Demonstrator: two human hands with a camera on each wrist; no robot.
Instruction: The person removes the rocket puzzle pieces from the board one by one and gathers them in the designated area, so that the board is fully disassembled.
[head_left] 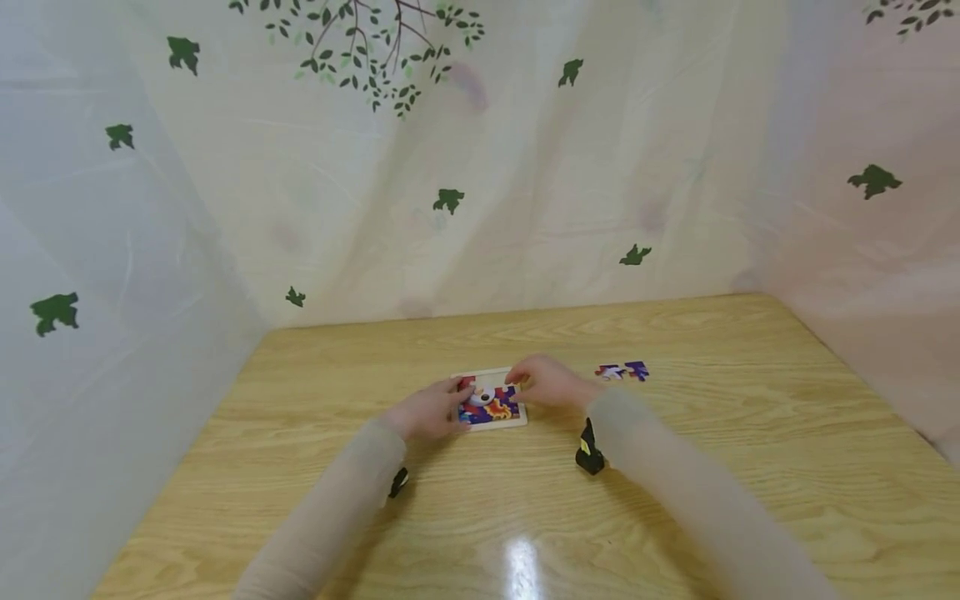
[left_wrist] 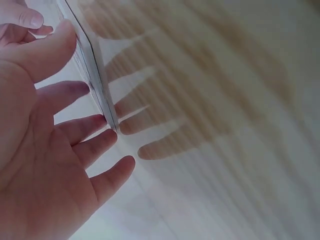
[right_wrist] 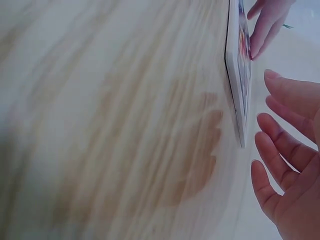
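A jigsaw puzzle board (head_left: 497, 411) with a pale border and a red, purple and orange picture lies flat on the table. Around its left side spreads my left hand (head_left: 431, 410), fingers loosely extended. In the left wrist view, that hand's fingertips (left_wrist: 111, 134) are right at the board's edge. My right hand (head_left: 551, 382) is over the upper right part of the board, fingers bent and pointing left. The right wrist view shows its thumb and fingers (right_wrist: 272, 145) apart beside the board's edge, nothing visible between them.
Loose jigsaw pieces (head_left: 636, 370), purple and white, lie right of the board, beyond my right forearm. The wooden table (head_left: 480, 508) runs back to a pale curtain (head_left: 360, 250) with green leaf prints. A black wrist device (head_left: 590, 454) hangs under my right wrist.
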